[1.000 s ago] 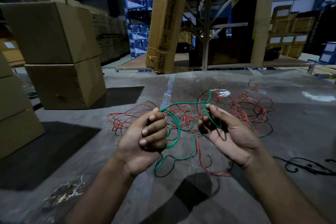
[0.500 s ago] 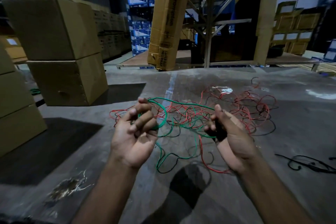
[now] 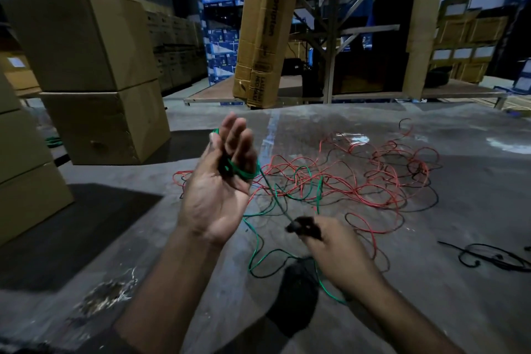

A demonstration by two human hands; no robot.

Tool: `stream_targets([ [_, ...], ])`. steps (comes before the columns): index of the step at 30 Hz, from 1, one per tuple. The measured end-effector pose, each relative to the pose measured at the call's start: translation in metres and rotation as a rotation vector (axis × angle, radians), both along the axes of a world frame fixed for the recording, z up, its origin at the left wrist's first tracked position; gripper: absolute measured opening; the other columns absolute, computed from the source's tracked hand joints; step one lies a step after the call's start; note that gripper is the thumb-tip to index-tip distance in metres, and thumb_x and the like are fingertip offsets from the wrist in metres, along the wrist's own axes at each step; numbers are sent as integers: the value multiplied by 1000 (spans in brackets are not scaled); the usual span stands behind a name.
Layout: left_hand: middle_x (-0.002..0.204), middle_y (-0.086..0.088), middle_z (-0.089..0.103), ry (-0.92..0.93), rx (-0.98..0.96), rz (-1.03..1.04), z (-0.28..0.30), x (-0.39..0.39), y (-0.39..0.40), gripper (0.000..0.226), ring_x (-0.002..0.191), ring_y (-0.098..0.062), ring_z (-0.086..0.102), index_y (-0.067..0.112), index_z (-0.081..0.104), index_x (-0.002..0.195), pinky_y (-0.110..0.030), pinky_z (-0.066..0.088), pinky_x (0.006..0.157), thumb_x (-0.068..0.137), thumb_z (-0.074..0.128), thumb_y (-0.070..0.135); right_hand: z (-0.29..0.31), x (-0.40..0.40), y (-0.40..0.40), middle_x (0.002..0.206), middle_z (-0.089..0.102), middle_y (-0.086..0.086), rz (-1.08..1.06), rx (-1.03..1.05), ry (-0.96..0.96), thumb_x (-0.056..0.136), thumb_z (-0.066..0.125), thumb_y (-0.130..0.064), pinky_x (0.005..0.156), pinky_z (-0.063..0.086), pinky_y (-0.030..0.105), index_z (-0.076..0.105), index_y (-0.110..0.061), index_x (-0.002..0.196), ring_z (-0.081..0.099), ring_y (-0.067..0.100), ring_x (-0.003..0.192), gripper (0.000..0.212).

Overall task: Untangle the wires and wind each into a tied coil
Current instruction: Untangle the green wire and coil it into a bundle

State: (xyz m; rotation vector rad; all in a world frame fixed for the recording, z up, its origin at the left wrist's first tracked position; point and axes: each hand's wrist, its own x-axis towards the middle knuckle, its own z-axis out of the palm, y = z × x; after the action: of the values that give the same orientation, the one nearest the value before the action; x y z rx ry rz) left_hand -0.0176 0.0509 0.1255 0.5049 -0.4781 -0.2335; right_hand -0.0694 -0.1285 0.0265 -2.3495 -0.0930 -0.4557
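Note:
A tangle of red wire (image 3: 373, 181), black wire (image 3: 432, 201) and green wire (image 3: 258, 250) lies on the grey concrete floor (image 3: 459, 296). My left hand (image 3: 215, 198) is raised palm towards me, fingers pointing up, with several green loops (image 3: 244, 172) wound round them and the thumb against the wire. A taut green strand runs from those loops down to my right hand (image 3: 339, 256), which pinches it lower and nearer to my body. The fingertips there are blurred.
Stacked cardboard boxes (image 3: 86, 43) stand at the left. A tall leaning carton (image 3: 264, 23) and a metal rack (image 3: 333, 37) stand behind the tangle. A separate black cable (image 3: 488, 259) lies on the floor at the right.
My left hand has risen and turned palm towards me with the green loops round it. My right hand has dropped down and towards me, drawing the green strand taut.

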Motion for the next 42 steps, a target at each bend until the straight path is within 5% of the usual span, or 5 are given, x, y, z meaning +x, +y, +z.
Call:
stream_targets([
  [5,125,-17,67,-302,413,237,-13,14,-12,42,122,-31,61,2,49,134,-43,45,107,109,23,22,23,-17,17,71,61,-9,250,-157,-74,93,42,-53,62,47,36,58,-34,90,57,7,67,24],
  [12,73,-10,71,-657,1029,450,-44,15,-10,34,68,-28,71,14,59,129,-38,58,66,107,35,24,43,-16,5,68,62,-8,181,96,-269,92,53,-42,61,48,39,65,-29,92,57,12,60,18],
  [18,55,9,41,-722,1220,302,-47,12,-5,35,46,-11,43,20,66,94,-35,46,45,103,37,39,67,-3,-24,63,51,-24,-1,-238,-418,88,69,-37,56,37,14,70,-28,93,48,-10,57,11],
  [30,59,5,32,-45,186,-665,-28,-6,4,21,47,-8,25,13,48,98,-19,18,41,107,32,24,58,15,-35,88,67,-8,-91,-457,-292,84,73,-39,64,37,28,65,-27,102,62,18,87,22],
  [42,79,-6,64,249,-216,-469,-20,10,20,14,49,-9,26,2,60,99,-25,26,43,101,47,8,56,-1,-25,117,71,8,418,918,-191,81,76,-36,108,42,30,73,-18,78,57,19,126,19],
])
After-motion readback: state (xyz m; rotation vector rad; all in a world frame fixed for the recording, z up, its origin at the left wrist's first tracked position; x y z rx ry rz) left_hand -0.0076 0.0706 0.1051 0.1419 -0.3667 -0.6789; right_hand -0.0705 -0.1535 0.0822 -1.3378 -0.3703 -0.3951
